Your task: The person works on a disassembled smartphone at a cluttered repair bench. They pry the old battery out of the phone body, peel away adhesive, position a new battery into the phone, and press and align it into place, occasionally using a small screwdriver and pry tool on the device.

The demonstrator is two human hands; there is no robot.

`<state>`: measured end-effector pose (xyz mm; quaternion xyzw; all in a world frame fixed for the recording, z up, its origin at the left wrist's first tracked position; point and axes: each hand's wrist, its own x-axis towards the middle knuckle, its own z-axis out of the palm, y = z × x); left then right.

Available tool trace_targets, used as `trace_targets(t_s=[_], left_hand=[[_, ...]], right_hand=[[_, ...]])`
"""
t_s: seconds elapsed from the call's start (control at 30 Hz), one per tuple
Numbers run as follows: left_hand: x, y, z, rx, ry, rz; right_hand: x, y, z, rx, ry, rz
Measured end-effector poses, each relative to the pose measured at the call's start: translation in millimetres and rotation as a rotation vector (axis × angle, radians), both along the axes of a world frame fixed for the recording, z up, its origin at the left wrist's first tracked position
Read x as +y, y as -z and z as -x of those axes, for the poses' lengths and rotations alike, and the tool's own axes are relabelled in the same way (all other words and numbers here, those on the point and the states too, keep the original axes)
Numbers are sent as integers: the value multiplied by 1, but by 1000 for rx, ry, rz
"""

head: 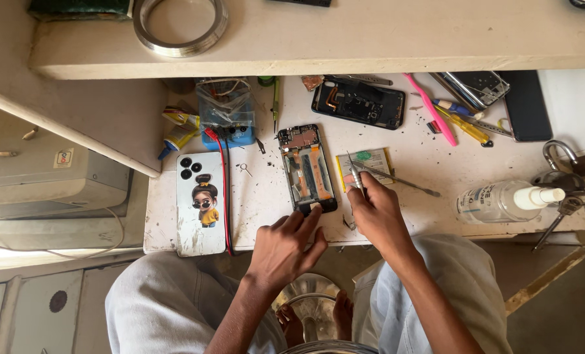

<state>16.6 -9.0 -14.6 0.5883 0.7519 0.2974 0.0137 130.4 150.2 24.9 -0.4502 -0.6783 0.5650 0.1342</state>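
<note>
Repair work is seen well advanced on an opened smartphone (307, 169) lying back-off on the bench (423, 164), its lower end steadied by left hand (286, 246) fingers while tweezers (356, 176) are pinched in the right hand (376, 211), reassembly evidently outstanding.

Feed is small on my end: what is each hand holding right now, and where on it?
The right hand grips metal tweezers by their rear end, tips pointing away. The left hand holds nothing; its fingers press the near end of the opened phone.

Warm, soft daylight, sharp focus, faint shadows, slight edge distortion.
</note>
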Motion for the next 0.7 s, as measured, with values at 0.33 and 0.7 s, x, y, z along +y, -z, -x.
trace_targets(t_s=[0.33, 0.7], left_hand=[[4, -3, -4, 5, -27, 30], [2, -1, -1, -68, -5, 36]], right_hand=[[-1, 4, -3, 55, -62, -154], [1, -6, -8, -108, -300, -229]])
